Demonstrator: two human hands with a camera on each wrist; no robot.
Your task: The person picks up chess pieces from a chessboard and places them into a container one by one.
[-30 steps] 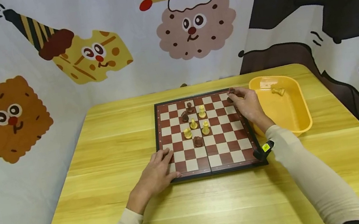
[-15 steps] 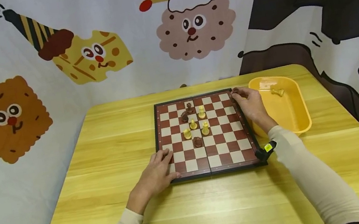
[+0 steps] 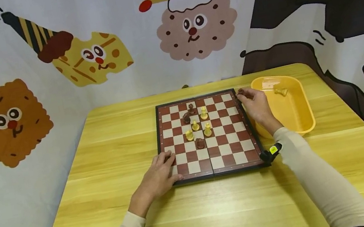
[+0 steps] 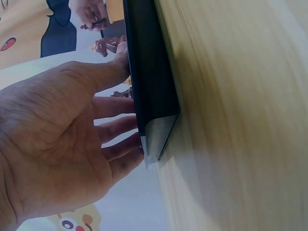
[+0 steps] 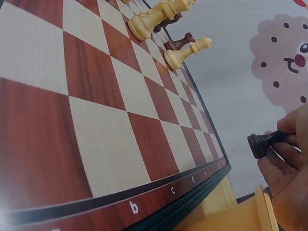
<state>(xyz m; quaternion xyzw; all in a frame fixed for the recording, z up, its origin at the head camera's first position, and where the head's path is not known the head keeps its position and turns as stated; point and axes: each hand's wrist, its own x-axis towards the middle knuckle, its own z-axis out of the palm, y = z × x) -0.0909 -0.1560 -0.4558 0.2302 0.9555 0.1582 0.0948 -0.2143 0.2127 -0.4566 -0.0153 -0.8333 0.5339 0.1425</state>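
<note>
The chessboard [image 3: 231,137] lies on the table with a few upright chess pieces near its middle. Among them are a pale yellow piece [image 3: 204,113] and a dark brown piece [image 3: 200,143]. My left hand [image 3: 158,177] rests on the board's near left corner, its fingers on top, and grips nothing. Just past the far right corner, my right hand [image 3: 258,108] pinches a dark chess piece [image 5: 263,143] between thumb and fingers. In the right wrist view its round base points away from the palm, while the fingers hide its top.
A yellow plastic bin [image 3: 293,122] stands close along the board's right side. One pale chess piece [image 3: 280,91] lies on its side in it. Behind the wooden table [image 3: 104,131] hangs a printed cartoon curtain [image 3: 147,83].
My right hand has moved right with the dark chess piece, from over the board's far right corner to beyond its edge, near the bin. My left hand has stayed in place.
</note>
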